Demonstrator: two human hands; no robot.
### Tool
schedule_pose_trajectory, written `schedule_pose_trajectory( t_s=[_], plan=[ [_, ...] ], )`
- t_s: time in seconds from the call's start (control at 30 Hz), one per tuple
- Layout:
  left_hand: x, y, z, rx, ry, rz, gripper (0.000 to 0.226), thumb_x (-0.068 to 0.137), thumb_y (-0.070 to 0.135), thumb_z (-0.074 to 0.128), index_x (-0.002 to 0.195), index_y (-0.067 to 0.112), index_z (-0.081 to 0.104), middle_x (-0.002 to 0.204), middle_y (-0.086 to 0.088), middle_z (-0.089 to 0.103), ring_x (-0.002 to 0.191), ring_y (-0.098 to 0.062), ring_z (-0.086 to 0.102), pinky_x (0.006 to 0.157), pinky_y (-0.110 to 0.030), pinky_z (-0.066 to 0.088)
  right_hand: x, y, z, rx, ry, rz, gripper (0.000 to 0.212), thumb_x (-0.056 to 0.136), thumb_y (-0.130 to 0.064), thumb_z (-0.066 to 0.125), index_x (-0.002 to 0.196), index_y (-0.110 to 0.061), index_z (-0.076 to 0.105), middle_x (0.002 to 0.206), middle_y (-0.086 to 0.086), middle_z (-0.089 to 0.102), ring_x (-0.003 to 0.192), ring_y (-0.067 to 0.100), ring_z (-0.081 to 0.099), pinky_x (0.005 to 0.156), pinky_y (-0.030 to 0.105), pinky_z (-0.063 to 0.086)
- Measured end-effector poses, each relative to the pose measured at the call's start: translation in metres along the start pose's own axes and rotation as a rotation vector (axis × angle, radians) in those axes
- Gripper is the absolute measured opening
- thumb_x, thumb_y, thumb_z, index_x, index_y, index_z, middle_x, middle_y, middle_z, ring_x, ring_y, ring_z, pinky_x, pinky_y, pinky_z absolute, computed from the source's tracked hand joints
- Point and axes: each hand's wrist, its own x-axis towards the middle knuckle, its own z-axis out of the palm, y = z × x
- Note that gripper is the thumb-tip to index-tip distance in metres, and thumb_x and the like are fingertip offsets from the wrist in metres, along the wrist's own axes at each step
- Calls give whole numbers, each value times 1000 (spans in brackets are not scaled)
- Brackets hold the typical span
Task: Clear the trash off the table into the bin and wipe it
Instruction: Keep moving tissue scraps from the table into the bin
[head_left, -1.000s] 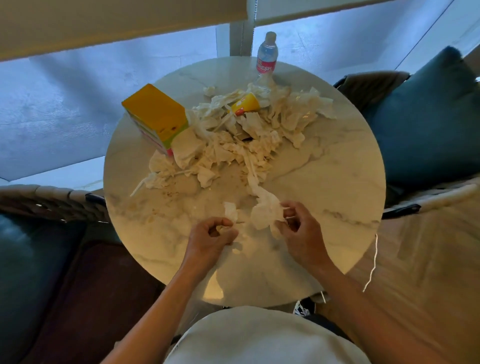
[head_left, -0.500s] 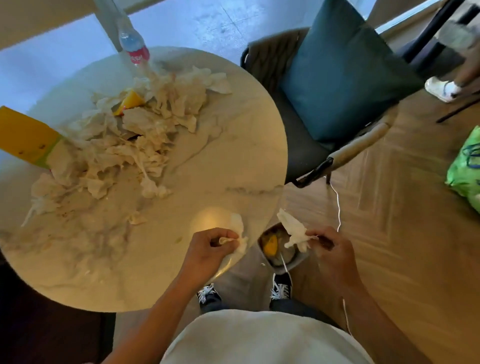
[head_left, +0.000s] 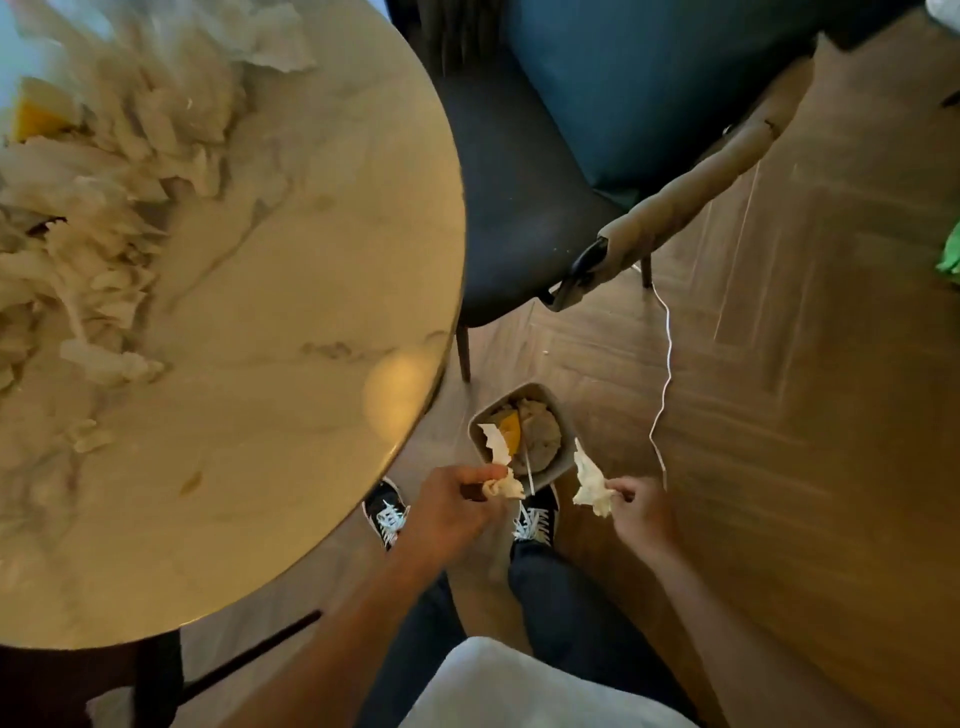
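Open air over the small grey bin (head_left: 558, 415) on the wooden floor (head_left: 779, 415); I find its mouth unobstructed from above. Bounding it: the round marble counter (head_left: 311, 260) edge at left, the dark chair (head_left: 519, 208) behind, my black sneakers (head_left: 387, 512) just beside, a white cord (head_left: 666, 358) hanging at right.

A dark upholstered chair (head_left: 524, 208) carrying a teal cushion (head_left: 649, 78) stands beside a thin white cord (head_left: 666, 364) on the wooden herringbone floor (head_left: 805, 415).

Round marble-patterned desk (head_left: 291, 291) carries a heap of crumpled white tissue scraps (head_left: 104, 197) on its far-left part. Small grey square bin (head_left: 563, 415) stands on the floor beside it, holding tissue and yellow waste.
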Motion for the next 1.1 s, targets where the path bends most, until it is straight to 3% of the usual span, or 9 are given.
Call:
schedule_pose_trajectory(
  t_s=[0.1, 0.27, 0.37, 0.5, 0.6, 0.67, 0.77, 1.0, 1.1],
  plan=[
    [28, -11, 16, 29, -50, -85, 33, 82, 15, 74, 111, 28, 65, 97, 13, 67, 91, 2, 63, 80, -13, 52, 31, 0, 16, 42, -62, 130, 23, 91, -2, 56, 111, -4, 69, 113, 12, 66, 92, 18, 58, 76, 25, 43],
    [80, -39, 33, 101, -39, -216, 37, 84, 15, 72, 119, 22, 66, 100, 6, 71, 98, -14, 68, 90, -31, 55, 83, -3, 56, 104, -127, 167, 23, 88, 3, 53, 103, 2, 70, 104, 15, 69, 84, 18, 58, 75, 31, 48],
    [111, -52, 44, 156, -44, -260, 36, 86, 16, 67, 120, 26, 66, 108, 9, 68, 97, -15, 68, 82, -26, 54, 113, -6, 76, 125, -208, 162, 26, 89, -2, 55, 112, -5, 68, 109, 8, 66, 93, 19, 58, 84, 34, 50],
    [145, -64, 62, 271, -64, -288, 35, 85, 20, 61, 119, 28, 67, 114, 6, 68, 76, -11, 66, 68, -24, 53, 136, -1, 90, 146, -267, 171, 35, 91, -6, 51, 124, -14, 61, 122, 3, 59, 106, 21, 56, 93, 35, 48],
    [165, -68, 79, 298, -108, -320, 38, 88, 16, 58, 125, 22, 64, 109, 4, 61, 86, -16, 66, 66, -19, 48, 135, 10, 85, 157, -277, 202, 32, 91, -5, 50, 119, -14, 63, 118, 2, 58, 106, 20, 55, 90, 33, 47],
    [178, -71, 89, 308, -123, -332, 42, 86, 13, 58, 127, 21, 61, 116, 1, 59, 102, -27, 64, 76, -24, 48, 129, 18, 77, 179, -281, 221, 34, 91, -8, 51, 123, -14, 60, 120, 0, 57, 110, 20, 56, 90, 31, 47],
    [192, -75, 98, 336, -155, -312, 49, 79, 16, 60, 127, 26, 60, 119, -3, 64, 98, -23, 65, 92, -37, 54, 115, 29, 63, 213, -282, 243, 33, 93, -13, 53, 126, -15, 59, 116, 2, 62, 106, 19, 59, 91, 34, 50],
    [174, -58, 93, 319, -151, -257, 38, 79, 19, 59, 116, 26, 66, 107, -3, 65, 92, -17, 63, 87, -36, 55, 80, 20, 34, 243, -296, 198, 32, 95, -13, 52, 127, -12, 57, 115, 5, 61, 105, 19, 58, 93, 36, 50],
    [146, -42, 82, 293, -170, -195, 30, 86, 14, 62, 115, 21, 66, 106, -2, 64, 90, -12, 61, 81, -26, 52, 56, -1, 21, 253, -300, 130, 31, 96, -12, 51, 127, -12, 56, 116, 5, 59, 103, 17, 57, 87, 31, 49]
  ],
)
